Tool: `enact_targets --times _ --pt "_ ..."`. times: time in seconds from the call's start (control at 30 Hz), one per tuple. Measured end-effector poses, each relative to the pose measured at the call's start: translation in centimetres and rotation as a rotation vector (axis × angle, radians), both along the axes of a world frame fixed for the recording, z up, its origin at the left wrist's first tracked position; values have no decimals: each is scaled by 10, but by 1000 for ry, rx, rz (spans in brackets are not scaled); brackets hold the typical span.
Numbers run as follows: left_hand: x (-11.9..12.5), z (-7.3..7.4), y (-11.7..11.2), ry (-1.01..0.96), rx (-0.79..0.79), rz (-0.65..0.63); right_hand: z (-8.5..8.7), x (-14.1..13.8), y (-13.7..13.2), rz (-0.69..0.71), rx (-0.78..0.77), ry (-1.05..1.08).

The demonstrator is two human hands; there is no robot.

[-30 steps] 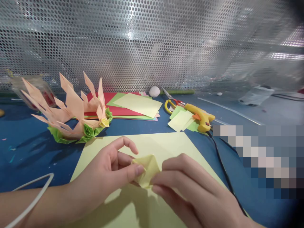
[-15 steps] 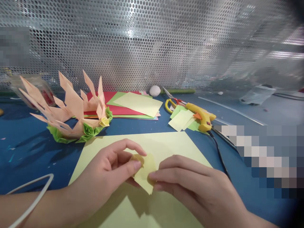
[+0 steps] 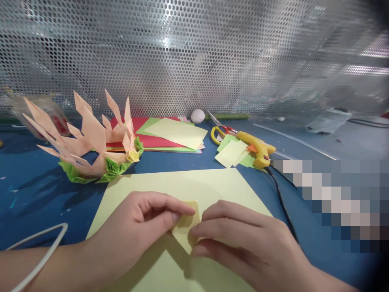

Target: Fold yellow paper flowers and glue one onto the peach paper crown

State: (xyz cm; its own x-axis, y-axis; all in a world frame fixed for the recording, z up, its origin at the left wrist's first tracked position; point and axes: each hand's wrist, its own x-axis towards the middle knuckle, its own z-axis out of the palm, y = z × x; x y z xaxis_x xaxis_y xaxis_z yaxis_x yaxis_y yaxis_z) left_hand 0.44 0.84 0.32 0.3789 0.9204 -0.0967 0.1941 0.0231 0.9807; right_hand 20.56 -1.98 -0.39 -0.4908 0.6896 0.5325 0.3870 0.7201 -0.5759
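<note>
A small piece of yellow paper (image 3: 184, 232) is held between my two hands above a large pale yellow sheet (image 3: 170, 184). My left hand (image 3: 146, 221) pinches its left side, the index finger stretched over its upper part and the thumb below. At the paper's right edge, the fingertips of my right hand (image 3: 240, 237) close on it. Part of the paper lies hidden behind my fingers. Beyond my left hand stands a folded paper crown (image 3: 94, 134) with peach spikes, green folds round its base and a yellow folded piece.
Red, green and pale yellow sheets (image 3: 179, 132) lie stacked behind. To the right are small paper pieces (image 3: 229, 153), scissors (image 3: 216, 121) and a yellow glue gun (image 3: 259, 150) with a black cord (image 3: 278, 190). A white ball (image 3: 197, 116) rests near the perforated metal screen (image 3: 194, 73).
My left index finger has straightened and come down over the yellow paper, covering more of it. My right fingers have spread slightly at its edge. The crown and tools stay in place.
</note>
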Motion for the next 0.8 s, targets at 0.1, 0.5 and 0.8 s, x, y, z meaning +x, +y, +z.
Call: enact_targets --times 0.1,0.5,0.8 --pt "0 -1 -2 -22 6 19 0 0 0 6 -9 -6" --pt "3 3 -6 -113 -98 -86 0 -7 0 -106 -42 -72" --pt "2 6 -8 -149 -204 -95 2 -8 -2 -88 -57 -47"
